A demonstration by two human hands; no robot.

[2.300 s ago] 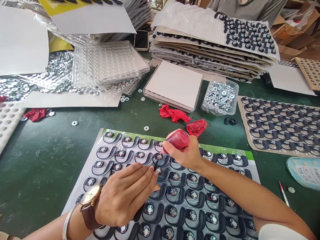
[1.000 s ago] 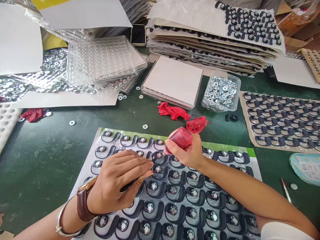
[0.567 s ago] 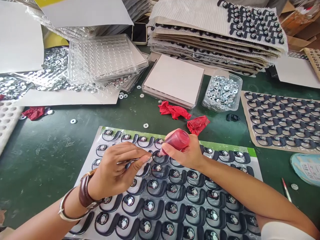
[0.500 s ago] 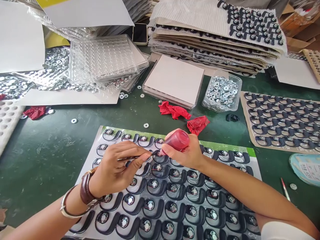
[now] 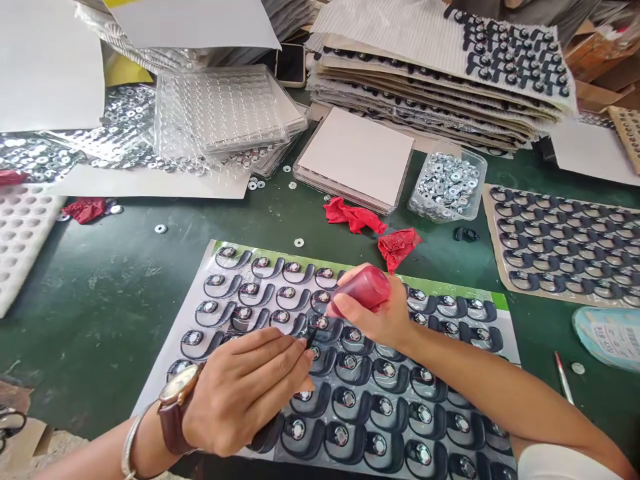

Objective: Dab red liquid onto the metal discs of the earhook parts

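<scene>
A sheet (image 5: 173, 387) covered with rows of black hook-shaped parts lies in front of me. Each part carries a small round piece with a silver centre, such as the one (image 5: 321, 323) between my hands. My right hand (image 5: 395, 320) is wrapped round a red squeeze bottle (image 5: 365, 290), tilted with its nozzle down to the left, close above that part. My left hand (image 5: 255, 387) pinches dark tweezers (image 5: 311, 335), whose tips point at the same part. Whether the tips touch it I cannot tell. The hand and wrist hide several parts at the lower left.
Beyond the sheet lie crumpled red cloths (image 5: 399, 248) and a clear tub (image 5: 473, 208) of metal washers. Flat trays (image 5: 355, 157) and a tall stack of layered sheets (image 5: 440, 110) stand behind. A second sheet of parts (image 5: 507, 270) and a red-tipped pen-like tool (image 5: 564, 380) are at right.
My left hand has turned palm-down and moved lower and right, with the tweezers now pointing up. The bottle's nozzle has shifted slightly to a lower part. The view has shifted a little.
</scene>
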